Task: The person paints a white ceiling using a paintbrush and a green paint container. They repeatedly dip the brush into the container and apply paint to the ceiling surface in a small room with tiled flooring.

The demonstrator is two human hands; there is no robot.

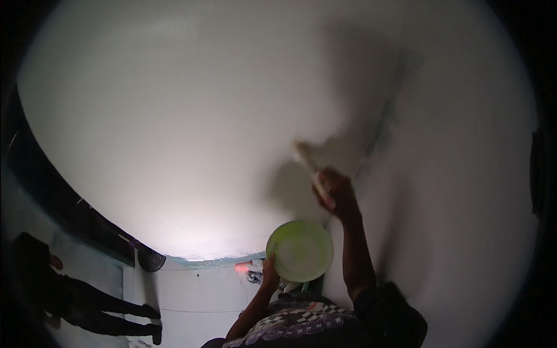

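My right hand [338, 190] is raised in front of a pale wall [174, 127], fingers wrapped round the handle of a paintbrush [306, 158]. The brush tilts up and left, its pale head close to the wall; motion blur hides whether it touches. Lower down, my left hand [270, 274] grips the left rim of a round light-green bowl [300, 250]. A whitish layer shows inside the bowl. Between brush and bowl there is a gap. To the right of my right hand, a darker grey-green strip [380, 136] runs along the corner where two wall faces meet.
Far left stands another person [75, 296] in dark clothes. A dark bucket [151, 260] is near that person, beside a long dark band [87, 217]. An orange-red item [242, 267] lies on the light tiled floor [191, 296] near the wall's foot.
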